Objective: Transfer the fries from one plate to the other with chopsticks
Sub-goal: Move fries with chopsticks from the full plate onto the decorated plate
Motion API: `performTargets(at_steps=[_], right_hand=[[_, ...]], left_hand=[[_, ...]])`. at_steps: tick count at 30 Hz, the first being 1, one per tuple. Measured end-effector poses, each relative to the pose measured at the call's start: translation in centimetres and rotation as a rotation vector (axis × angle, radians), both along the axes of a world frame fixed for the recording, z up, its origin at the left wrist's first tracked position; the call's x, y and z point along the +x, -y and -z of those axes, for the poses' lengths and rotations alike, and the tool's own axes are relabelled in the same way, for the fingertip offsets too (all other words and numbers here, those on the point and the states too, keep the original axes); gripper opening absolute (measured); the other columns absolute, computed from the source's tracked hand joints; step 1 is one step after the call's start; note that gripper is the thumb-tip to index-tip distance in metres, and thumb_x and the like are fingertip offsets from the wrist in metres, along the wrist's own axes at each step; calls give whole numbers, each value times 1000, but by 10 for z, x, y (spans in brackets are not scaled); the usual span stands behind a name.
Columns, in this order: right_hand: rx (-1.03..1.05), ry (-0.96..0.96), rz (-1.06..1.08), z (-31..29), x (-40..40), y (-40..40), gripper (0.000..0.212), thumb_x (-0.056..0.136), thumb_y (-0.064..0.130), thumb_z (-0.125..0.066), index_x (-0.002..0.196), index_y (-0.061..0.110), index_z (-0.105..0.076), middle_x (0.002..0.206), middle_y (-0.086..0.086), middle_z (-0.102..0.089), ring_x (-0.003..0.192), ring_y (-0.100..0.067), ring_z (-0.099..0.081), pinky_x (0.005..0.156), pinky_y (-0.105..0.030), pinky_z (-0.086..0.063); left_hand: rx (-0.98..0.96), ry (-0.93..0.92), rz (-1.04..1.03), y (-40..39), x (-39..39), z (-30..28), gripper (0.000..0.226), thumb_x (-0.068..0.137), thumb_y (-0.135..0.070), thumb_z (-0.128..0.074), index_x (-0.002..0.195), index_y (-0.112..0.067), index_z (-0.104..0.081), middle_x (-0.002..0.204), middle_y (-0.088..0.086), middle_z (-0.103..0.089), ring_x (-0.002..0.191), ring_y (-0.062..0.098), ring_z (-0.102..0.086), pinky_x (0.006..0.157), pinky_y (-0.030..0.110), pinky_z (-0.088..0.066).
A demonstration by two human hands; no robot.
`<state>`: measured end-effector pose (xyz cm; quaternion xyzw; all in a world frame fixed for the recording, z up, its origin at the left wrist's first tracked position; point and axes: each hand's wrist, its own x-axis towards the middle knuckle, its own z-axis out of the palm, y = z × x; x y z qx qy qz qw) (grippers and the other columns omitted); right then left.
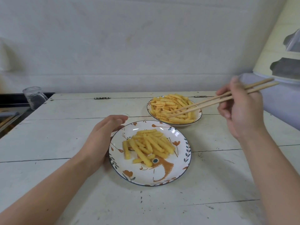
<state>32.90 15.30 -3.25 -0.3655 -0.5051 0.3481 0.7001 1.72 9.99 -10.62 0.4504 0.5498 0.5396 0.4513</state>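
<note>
White planked table (65, 143) fills the view; the left hand (100, 140) rests with straight fingers against the near plate (162, 177), which bears a small heap of fries (149, 145); the right hand (240, 109) grips chopsticks (211, 103), tips in the far plate's (198, 115) fries (170, 104); no writing is legible.

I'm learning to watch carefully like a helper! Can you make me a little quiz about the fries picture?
1. True or false: the right hand holds the chopsticks.
2. The chopstick tips are over which dish? A) far plate of fries B) near flowered plate C) glass jar
3. Fill in: the left hand rests against the near plate's ____.

Key: 1 true; 2 A; 3 rim.
</note>
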Motion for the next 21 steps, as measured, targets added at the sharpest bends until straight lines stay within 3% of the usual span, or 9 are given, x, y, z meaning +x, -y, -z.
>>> performTargets(at_steps=[4, 9, 15, 18, 21], right_hand=[[15, 199, 129, 4, 16, -3, 47, 107, 30, -47, 67, 12, -64, 48, 9, -47, 43, -6, -35, 42, -17, -28], [-16, 305, 157, 11, 8, -8, 48, 108, 33, -45, 69, 9, -62, 48, 11, -49, 46, -6, -41, 44, -18, -33], [-16, -33, 193, 0, 6, 0, 55, 108, 42, -38, 66, 10, -53, 50, 7, -51, 41, -11, -41, 38, -19, -29], [-46, -214, 52, -4, -4, 5, 57, 107, 44, -39, 61, 14, -55, 54, 1, -50, 41, -14, -39, 38, -20, -24], [-133, -222, -105, -1, -25, 11, 68, 106, 46, -38, 47, 21, -60, 50, 1, -47, 37, -14, -36, 38, -20, -20]], left_hand=[[-13, -7, 5, 1, 1, -1, 34, 80, -43, -58, 104, -36, -82, 119, 1, -77, 124, 17, -67, 113, 55, -51], [-11, -11, 5, 2, 1, -1, 34, 80, -43, -58, 102, -36, -82, 118, 3, -77, 124, 18, -67, 112, 56, -51], [-6, -4, 2, 2, 2, -2, 33, 80, -42, -58, 101, -36, -82, 122, -1, -75, 123, 16, -67, 113, 55, -51], [-5, -4, 2, 2, 2, -2, 33, 80, -42, -58, 101, -36, -83, 123, -3, -75, 124, 16, -67, 114, 54, -50], [-5, -11, 0, 2, 2, -2, 33, 80, -42, -57, 100, -37, -83, 121, -3, -76, 124, 18, -67, 114, 56, -50]])
